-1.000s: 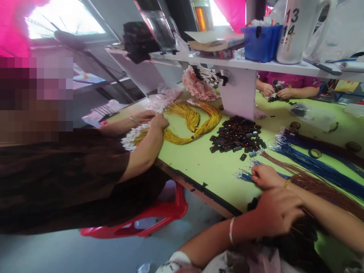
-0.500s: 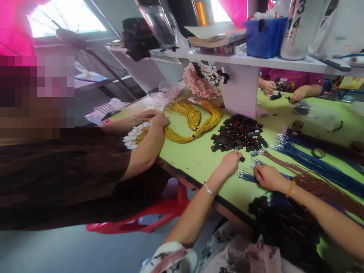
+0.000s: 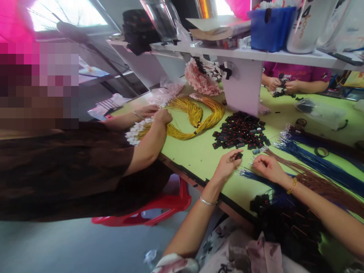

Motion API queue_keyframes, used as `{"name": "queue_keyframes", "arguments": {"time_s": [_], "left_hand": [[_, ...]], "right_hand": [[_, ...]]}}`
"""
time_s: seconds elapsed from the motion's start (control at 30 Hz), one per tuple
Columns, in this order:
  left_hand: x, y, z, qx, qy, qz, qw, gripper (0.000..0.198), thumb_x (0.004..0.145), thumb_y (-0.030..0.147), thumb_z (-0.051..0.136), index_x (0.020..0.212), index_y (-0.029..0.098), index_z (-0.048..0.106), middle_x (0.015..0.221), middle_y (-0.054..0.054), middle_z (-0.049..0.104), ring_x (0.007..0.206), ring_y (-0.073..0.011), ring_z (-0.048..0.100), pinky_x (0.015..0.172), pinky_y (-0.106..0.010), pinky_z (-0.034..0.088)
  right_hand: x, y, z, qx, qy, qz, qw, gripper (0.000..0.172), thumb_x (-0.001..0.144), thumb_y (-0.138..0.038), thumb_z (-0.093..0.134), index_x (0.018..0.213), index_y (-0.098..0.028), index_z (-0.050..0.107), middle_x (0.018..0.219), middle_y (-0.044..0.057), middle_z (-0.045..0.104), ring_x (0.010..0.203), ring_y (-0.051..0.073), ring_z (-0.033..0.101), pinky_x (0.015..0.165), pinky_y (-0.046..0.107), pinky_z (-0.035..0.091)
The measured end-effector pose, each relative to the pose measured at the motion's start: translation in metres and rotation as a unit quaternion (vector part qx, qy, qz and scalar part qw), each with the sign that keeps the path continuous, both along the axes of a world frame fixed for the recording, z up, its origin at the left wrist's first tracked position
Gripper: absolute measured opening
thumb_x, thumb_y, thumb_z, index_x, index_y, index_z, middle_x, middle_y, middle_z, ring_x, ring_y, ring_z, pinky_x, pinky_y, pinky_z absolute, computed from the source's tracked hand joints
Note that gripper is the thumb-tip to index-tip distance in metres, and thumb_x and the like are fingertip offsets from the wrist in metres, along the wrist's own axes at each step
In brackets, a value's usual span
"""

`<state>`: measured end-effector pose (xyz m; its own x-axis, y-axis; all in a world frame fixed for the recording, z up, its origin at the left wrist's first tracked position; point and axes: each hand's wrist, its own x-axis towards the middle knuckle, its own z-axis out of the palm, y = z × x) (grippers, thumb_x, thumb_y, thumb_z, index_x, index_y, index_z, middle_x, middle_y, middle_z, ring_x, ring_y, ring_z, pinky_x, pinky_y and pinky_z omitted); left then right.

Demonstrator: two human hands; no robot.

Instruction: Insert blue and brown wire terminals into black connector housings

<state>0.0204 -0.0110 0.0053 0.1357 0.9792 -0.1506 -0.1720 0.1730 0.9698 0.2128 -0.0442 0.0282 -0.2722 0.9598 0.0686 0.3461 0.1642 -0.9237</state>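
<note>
My left hand [image 3: 227, 165] pinches a small black plastic connector housing [image 3: 239, 156] with a red mark, just above the table. To its right, my right hand [image 3: 266, 167] is closed, its fingertips pressed together on a thin wire [image 3: 251, 160]; only the silver tip shows. Under and beside that hand lies a bunch of dark blue wires [image 3: 250, 175] with metal terminals. Brown wires [image 3: 280, 161] run past behind it. A heap of black connector housings [image 3: 241, 131] lies beyond both hands.
Joined black connectors with wires [image 3: 287, 220] lie by my lap. More blue wires [image 3: 313, 159] and a tape roll [image 3: 321, 151] are at right. A co-worker's hands [image 3: 159, 113] handle yellow wires [image 3: 182, 132] at left. Across the table another person works below a shelf [image 3: 199, 51].
My left hand has turned and lifted slightly, bringing the black connector housing into clearer view. My right hand has risen off the blue wires. The person opposite has brought both hands together.
</note>
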Motion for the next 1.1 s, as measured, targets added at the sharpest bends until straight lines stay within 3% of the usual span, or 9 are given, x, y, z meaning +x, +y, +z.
{"name": "queue_keyframes", "arguments": {"time_s": [0.13, 0.3, 0.53, 0.87, 1.1], "left_hand": [[0.011, -0.017, 0.010, -0.087, -0.119, -0.086, 0.985, 0.045, 0.062, 0.017, 0.076, 0.105, 0.016, 0.065, 0.089, -0.005, 0.064, 0.074, -0.0116, 0.058, 0.066, -0.023, 0.044], [0.018, -0.025, 0.008, -0.154, -0.219, -0.095, 0.959, 0.030, 0.071, 0.021, 0.072, 0.100, 0.014, 0.067, 0.080, -0.004, 0.064, 0.071, -0.0101, 0.059, 0.067, -0.021, 0.047], [0.021, -0.030, 0.000, -0.162, -0.248, -0.105, 0.949, 0.030, 0.072, 0.020, 0.072, 0.102, 0.015, 0.067, 0.084, -0.005, 0.064, 0.073, -0.0107, 0.059, 0.068, -0.022, 0.046], [0.020, -0.029, -0.001, -0.178, -0.238, -0.118, 0.948, 0.027, 0.073, 0.023, 0.070, 0.099, 0.013, 0.071, 0.086, -0.008, 0.066, 0.071, -0.0118, 0.057, 0.067, -0.024, 0.045], [0.024, -0.032, 0.001, -0.167, -0.221, -0.126, 0.953, 0.031, 0.066, 0.026, 0.077, 0.093, 0.011, 0.071, 0.081, -0.007, 0.066, 0.066, -0.0100, 0.055, 0.064, -0.022, 0.043]], "right_hand": [[0.000, -0.004, 0.004, -0.005, 0.011, -0.009, 1.000, 0.018, 0.080, -0.031, 0.053, 0.070, -0.017, 0.054, 0.059, -0.004, 0.048, 0.055, 0.008, 0.038, 0.051, 0.020, 0.032], [0.001, -0.009, 0.006, 0.059, -0.047, -0.010, 0.997, 0.013, 0.078, -0.022, 0.052, 0.066, -0.018, 0.051, 0.056, -0.005, 0.043, 0.052, 0.008, 0.033, 0.049, 0.020, 0.027], [0.002, -0.011, 0.009, 0.198, -0.163, 0.016, 0.966, 0.013, 0.075, -0.015, 0.050, 0.063, -0.019, 0.048, 0.060, -0.002, 0.047, 0.058, 0.011, 0.041, 0.056, 0.023, 0.030], [0.002, -0.011, 0.005, 0.207, -0.192, 0.039, 0.958, 0.010, 0.075, -0.014, 0.050, 0.067, -0.020, 0.049, 0.061, -0.001, 0.050, 0.059, 0.012, 0.043, 0.057, 0.024, 0.030], [0.001, -0.011, 0.005, 0.258, -0.253, 0.079, 0.929, 0.011, 0.079, -0.016, 0.048, 0.070, -0.019, 0.052, 0.066, 0.002, 0.055, 0.065, 0.015, 0.047, 0.063, 0.026, 0.032]]}}
